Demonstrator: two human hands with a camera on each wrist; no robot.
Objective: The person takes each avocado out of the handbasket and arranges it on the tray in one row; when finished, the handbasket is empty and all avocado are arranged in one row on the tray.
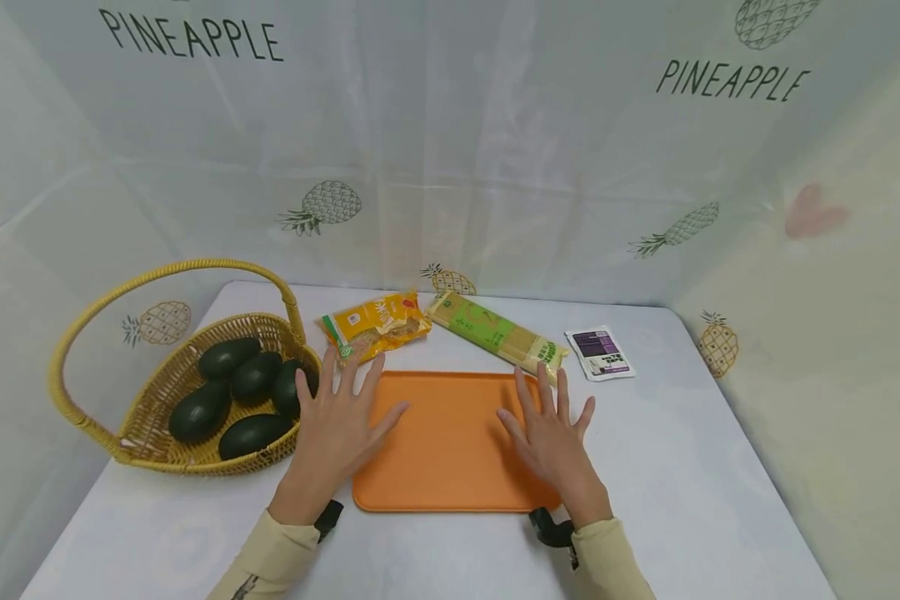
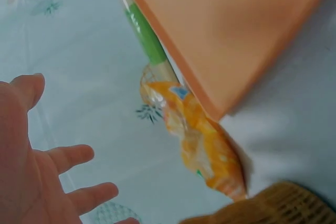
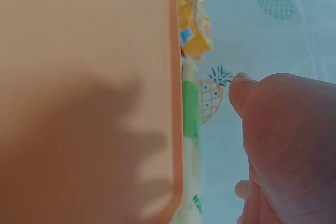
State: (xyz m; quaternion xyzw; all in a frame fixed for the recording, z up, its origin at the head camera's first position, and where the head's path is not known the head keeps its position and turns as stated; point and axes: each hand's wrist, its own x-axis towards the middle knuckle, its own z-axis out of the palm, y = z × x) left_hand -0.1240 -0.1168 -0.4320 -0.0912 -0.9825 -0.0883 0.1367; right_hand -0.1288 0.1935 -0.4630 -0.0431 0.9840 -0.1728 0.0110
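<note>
Fingers spread, my left hand (image 1: 335, 433) hovers over the left edge of an orange tray (image 1: 442, 442), close to the wicker basket. My right hand (image 1: 555, 446) is likewise spread above the tray's right side and holds nothing. The right wrist view shows a hand's shadow on the tray (image 3: 79, 77). Behind the tray lie an orange-yellow food packet (image 1: 378, 325) and a long pack of noodles (image 1: 498, 333) with a green label. Farther right is a small white and purple sachet (image 1: 600, 353).
A yellow wicker basket (image 1: 138, 437) with a tall handle stands at the left, holding several dark green avocado-like fruits (image 1: 201, 412). The white table (image 1: 690, 467) ends at a pineapple-printed curtain (image 1: 495, 208) behind and at the sides.
</note>
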